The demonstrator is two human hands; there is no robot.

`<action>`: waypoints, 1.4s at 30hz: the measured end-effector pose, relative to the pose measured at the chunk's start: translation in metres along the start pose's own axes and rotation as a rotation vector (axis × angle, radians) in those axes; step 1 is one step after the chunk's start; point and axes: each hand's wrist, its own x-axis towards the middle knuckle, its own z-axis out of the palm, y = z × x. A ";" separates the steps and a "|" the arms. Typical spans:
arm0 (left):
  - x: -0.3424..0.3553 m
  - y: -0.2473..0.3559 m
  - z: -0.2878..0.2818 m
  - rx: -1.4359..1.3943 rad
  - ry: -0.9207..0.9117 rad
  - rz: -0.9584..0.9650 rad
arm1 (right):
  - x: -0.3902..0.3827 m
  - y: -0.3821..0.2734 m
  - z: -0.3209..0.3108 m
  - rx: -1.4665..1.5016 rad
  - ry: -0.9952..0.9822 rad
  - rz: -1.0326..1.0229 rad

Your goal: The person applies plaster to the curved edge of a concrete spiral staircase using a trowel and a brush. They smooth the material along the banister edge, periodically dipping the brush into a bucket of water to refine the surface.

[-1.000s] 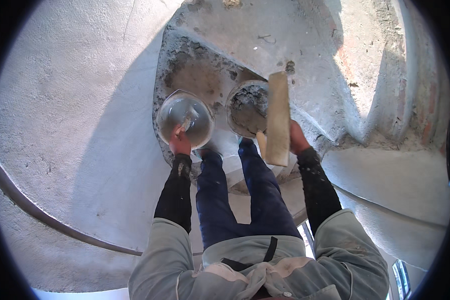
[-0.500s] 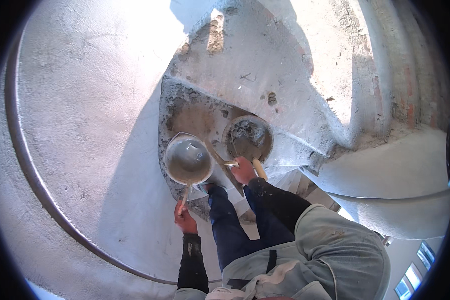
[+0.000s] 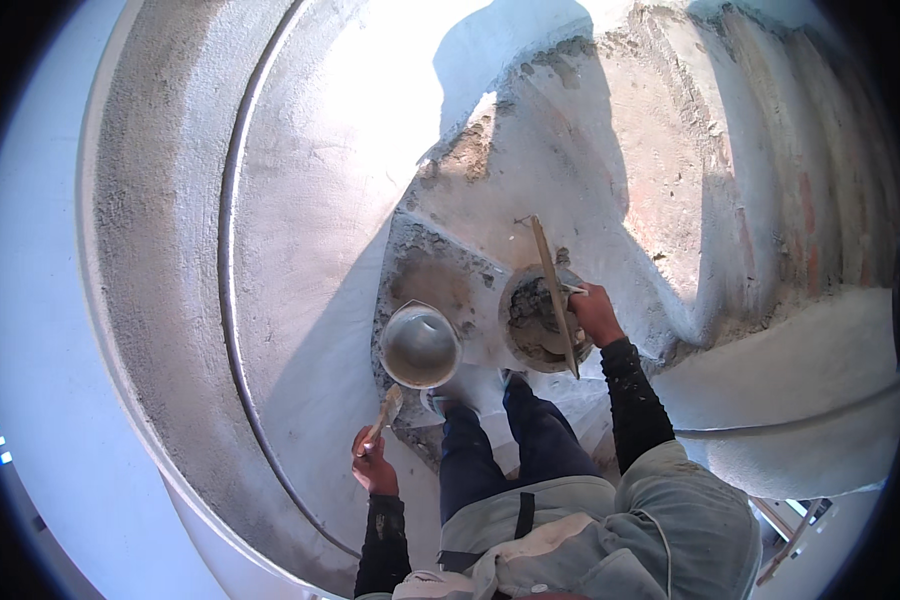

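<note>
My left hand (image 3: 374, 468) is closed around the handle of a brush (image 3: 386, 408), whose pale head points up toward a bucket of greyish water (image 3: 422, 347). The brush is apart from that bucket. On the right, my right hand (image 3: 595, 314) grips the handle of a long, thin plastering float (image 3: 553, 290), seen nearly edge-on. It is held over a second bucket (image 3: 515, 343), which has grey mortar (image 3: 532, 325) in it and is partly hidden by the float and hand.
Both buckets stand on a mortar-stained, wedge-shaped step (image 3: 435, 285) of a curved stair, with my feet close to them. A rough plastered wall (image 3: 310, 200) with a raised curved ridge rises on the left. A rounded plaster form (image 3: 780, 400) stands at the right.
My right hand has carried the float from between the buckets to over the mortar bucket, turning it more upright. The brush has come away from the water bucket's rim. My view has shifted left.
</note>
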 end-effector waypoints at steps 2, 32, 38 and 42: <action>-0.005 0.020 -0.002 -0.030 0.011 0.036 | 0.004 -0.012 -0.033 -0.186 -0.009 -0.156; -0.011 0.324 -0.028 -0.948 0.010 0.411 | 0.155 -0.302 -0.194 -0.001 0.718 -0.307; 0.013 0.423 -0.052 -1.232 0.084 0.321 | 0.158 -0.487 -0.293 0.375 0.575 -0.606; 0.051 0.487 -0.036 -1.423 0.107 0.223 | 0.139 -0.615 -0.313 0.158 0.414 -0.848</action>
